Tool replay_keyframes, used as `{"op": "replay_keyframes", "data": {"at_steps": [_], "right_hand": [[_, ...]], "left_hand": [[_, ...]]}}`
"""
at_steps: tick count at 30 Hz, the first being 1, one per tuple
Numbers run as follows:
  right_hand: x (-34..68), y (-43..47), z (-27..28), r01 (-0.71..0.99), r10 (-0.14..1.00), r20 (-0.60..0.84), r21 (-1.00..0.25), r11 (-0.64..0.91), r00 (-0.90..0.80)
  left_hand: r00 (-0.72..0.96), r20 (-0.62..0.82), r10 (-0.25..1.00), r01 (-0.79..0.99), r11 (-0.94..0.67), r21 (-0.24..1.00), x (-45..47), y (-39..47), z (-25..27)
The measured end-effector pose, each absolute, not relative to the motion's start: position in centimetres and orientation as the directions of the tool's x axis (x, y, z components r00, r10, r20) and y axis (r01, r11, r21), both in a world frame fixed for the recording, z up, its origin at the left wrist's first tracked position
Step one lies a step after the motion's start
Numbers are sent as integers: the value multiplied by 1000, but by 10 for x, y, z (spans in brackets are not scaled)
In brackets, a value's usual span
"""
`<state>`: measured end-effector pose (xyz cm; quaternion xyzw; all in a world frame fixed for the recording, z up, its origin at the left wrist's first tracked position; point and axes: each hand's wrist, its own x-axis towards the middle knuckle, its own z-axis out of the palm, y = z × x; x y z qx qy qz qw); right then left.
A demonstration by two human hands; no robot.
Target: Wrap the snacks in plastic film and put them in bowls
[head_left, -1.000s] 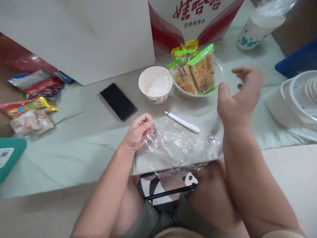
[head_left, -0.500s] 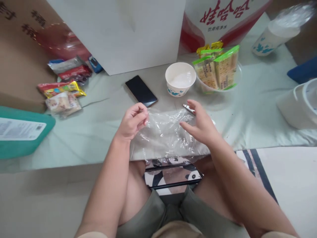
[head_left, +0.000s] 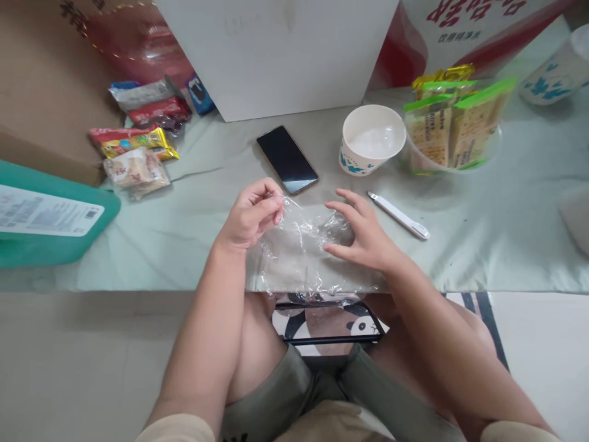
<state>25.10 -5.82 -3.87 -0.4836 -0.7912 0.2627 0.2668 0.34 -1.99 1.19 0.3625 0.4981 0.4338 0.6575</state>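
Note:
A clear plastic bag (head_left: pixel 299 252) lies crinkled along the table's front edge, part of it hanging over. My left hand (head_left: pixel 255 215) pinches its upper left corner between thumb and fingers. Over the bag's right side my right hand (head_left: pixel 361 233) is spread, thumb and fingers apart, with nothing gripped. To the right of that hand rests a slim white utility knife (head_left: pixel 399 215). Behind the hands are a black phone (head_left: pixel 288 158) and a white paper cup (head_left: pixel 373 138) with blue leaf prints and something pale and translucent inside.
A clear bowl (head_left: pixel 492 147) of packaged crackers (head_left: pixel 478 123) stands right of the cup. Wrapped snacks (head_left: pixel 142 150) and a green container (head_left: pixel 59 239) are at the left. A white box (head_left: pixel 280 61) stands at the back. Another printed cup (head_left: pixel 554 73) is at the far right.
The camera view has shifted, moving the table things rightward in the picture. My right hand has moved left relative to the utility knife, which now shows fully. My left hand keeps its pinch.

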Motion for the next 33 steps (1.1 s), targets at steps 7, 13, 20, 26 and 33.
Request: {"op": "replay_keyframes", "data": {"at_steps": [7,13,20,26,33], "right_hand": [[252,-57,-34,575,933,261,-735,359,-249],[272,-53,-28,495,914,393,-777,389,-101],[238,-61,-35,732,927,227,-569,374,-298],[257,-55,-16,599,911,409,-741,302,46],[278,-43,-24,41,972,135,-991,130,191]], "left_hand": [[188,-286,939,-199,322,926,15,-14,12],[183,-145,972,-204,182,962,10,-7,4],[371,-127,920,-182,206,961,22,-12,3],[159,-173,972,-165,199,966,17,-5,3],[29,-123,992,-181,126,975,12,-3,3]]}}
